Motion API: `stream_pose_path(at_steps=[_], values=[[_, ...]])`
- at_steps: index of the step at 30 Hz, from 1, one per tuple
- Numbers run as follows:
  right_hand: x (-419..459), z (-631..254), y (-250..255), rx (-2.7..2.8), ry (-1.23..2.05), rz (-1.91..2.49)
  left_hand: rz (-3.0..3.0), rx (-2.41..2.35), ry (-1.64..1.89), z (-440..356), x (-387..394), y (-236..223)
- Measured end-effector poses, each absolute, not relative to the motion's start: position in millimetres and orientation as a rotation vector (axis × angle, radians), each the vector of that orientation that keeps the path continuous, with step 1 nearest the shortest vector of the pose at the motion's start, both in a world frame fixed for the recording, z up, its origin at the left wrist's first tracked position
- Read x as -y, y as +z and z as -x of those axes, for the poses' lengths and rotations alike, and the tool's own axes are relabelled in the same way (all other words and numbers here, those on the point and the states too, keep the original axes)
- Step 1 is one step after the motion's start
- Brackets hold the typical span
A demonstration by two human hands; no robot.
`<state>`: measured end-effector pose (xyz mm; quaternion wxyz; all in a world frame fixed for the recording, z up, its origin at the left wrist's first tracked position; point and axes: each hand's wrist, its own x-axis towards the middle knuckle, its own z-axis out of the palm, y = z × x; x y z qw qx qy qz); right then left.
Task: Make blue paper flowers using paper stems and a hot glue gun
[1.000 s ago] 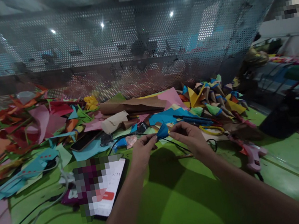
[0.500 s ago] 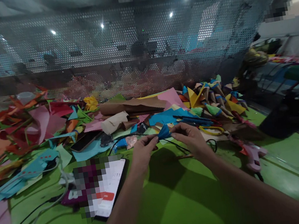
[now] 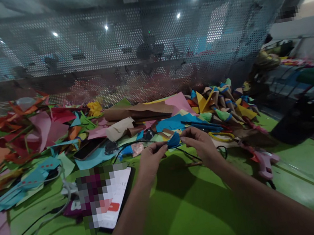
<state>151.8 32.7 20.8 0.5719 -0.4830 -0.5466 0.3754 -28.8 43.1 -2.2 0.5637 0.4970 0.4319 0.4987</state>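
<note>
A small folded piece of blue paper (image 3: 174, 140) is held up over the green table, between my two hands. My left hand (image 3: 153, 154) pinches its left end between thumb and forefinger. From the other side, my right hand (image 3: 196, 139) has its fingertips closed together at the paper's right edge. Just beneath the hands a black cable (image 3: 188, 153) runs across, and a thin brown stick-like piece (image 3: 194, 164) lies below the right hand.
Coloured paper scraps (image 3: 46, 129) heap along the back by a perforated metal screen (image 3: 110, 61). A lit tablet-like screen (image 3: 121, 188) and cables lie left; a pink glue gun (image 3: 265, 163) lies right. Small paper cones (image 3: 227, 101) are piled back right.
The blue paper has turned between my fingers and now shows a broader, rounded face. My hands stay in nearly the same place, and the view has shifted slightly.
</note>
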Motion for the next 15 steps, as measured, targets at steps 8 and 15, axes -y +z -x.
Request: stream_pose_path(at_steps=[8,15], values=[[-32.4,-152.4,22.1,1.283,0.872,1.139,-1.210,-1.042,1.143,29.0,-43.7,-3.3],[-33.5,-152.5,21.2,1.265,0.893,1.134,-1.199,-1.022,1.157,29.0,-43.6,-2.9]])
